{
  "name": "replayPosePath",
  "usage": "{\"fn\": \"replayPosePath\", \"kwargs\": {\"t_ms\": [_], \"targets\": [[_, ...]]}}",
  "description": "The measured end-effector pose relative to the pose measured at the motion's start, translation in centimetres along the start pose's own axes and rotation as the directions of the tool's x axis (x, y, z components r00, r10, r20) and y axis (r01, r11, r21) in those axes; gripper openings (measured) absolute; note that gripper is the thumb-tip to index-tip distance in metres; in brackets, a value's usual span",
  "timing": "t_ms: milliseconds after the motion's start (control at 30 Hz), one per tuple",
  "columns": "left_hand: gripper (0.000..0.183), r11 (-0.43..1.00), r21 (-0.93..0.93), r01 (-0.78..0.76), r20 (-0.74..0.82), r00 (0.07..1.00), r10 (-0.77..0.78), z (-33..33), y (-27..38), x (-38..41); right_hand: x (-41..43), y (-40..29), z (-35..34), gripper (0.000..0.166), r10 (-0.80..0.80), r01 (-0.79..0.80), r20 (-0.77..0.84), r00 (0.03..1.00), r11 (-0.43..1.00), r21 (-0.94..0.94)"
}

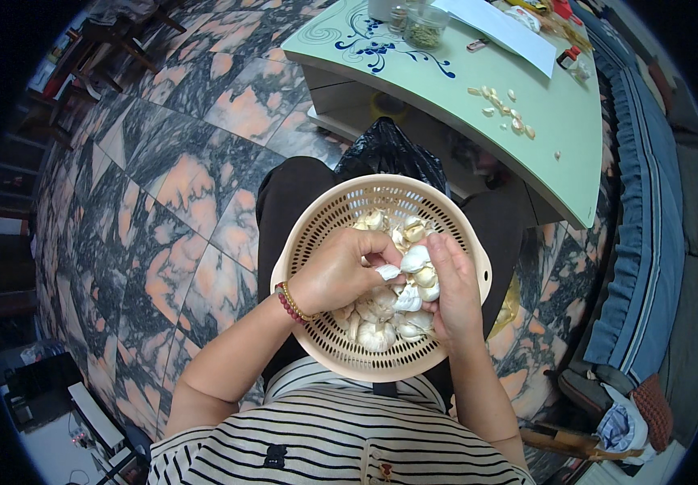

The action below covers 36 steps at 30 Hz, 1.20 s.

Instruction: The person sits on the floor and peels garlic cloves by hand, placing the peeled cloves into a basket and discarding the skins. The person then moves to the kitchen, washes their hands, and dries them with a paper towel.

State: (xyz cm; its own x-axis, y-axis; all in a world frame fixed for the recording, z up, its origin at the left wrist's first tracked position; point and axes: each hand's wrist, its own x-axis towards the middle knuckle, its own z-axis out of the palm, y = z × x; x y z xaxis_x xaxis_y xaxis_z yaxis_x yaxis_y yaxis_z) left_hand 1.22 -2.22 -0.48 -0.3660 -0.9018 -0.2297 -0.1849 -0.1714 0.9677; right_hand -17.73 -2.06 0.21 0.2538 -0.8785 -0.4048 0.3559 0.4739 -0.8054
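Observation:
A beige plastic colander (379, 371) rests on my lap, holding several garlic bulbs (376, 336) and loose papery skins. Above it, my right hand (459, 285) grips a partly opened garlic bulb (425, 276) with its cloves exposed. My left hand (343, 267), with two bead bracelets at the wrist, pinches a white piece of garlic skin (388, 271) beside that bulb; whether a clove is inside the piece I cannot tell. Several separate garlic cloves (506, 111) lie on the light green tabletop (543, 182) ahead to the right.
The table also bears a glass jar of dried greenery (426, 27), white paper (500, 33) and a small red-capped bottle (568, 57). A black plastic bag (391, 148) stands beyond the colander, by the table's base. A blue-covered sofa (646, 230) runs along the right.

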Motion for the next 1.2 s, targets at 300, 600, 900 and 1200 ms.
{"fn": "replayPosePath", "kwargs": {"t_ms": [300, 600, 900, 1200], "targets": [[0.036, 0.974, 0.216, -0.065, -0.070, 0.994, 0.082, 0.5, 2.7, -0.8, -0.2, -0.2, 0.3, 0.034, -0.102, 0.099, -0.001, 0.995, 0.967, -0.234], [0.027, 0.713, 0.661, -0.233, -0.152, 0.889, 0.432, 2.8, 2.4, -0.8, -0.4, 0.8, 0.7, 0.031, -0.231, 0.219, -0.002, 0.973, 0.924, -0.312], [0.021, 0.694, 0.704, -0.153, -0.218, 0.883, 0.416, 4.3, 1.2, -0.8, -1.3, 1.1, 1.0, 0.025, -0.168, 0.149, -0.092, 0.982, 0.973, -0.179], [0.024, 0.986, 0.023, -0.166, -0.190, 0.967, 0.168, 2.6, 1.2, -0.3, -0.9, 0.3, 1.7, 0.026, -0.223, 0.228, -0.140, 0.965, 0.974, 0.016]]}}
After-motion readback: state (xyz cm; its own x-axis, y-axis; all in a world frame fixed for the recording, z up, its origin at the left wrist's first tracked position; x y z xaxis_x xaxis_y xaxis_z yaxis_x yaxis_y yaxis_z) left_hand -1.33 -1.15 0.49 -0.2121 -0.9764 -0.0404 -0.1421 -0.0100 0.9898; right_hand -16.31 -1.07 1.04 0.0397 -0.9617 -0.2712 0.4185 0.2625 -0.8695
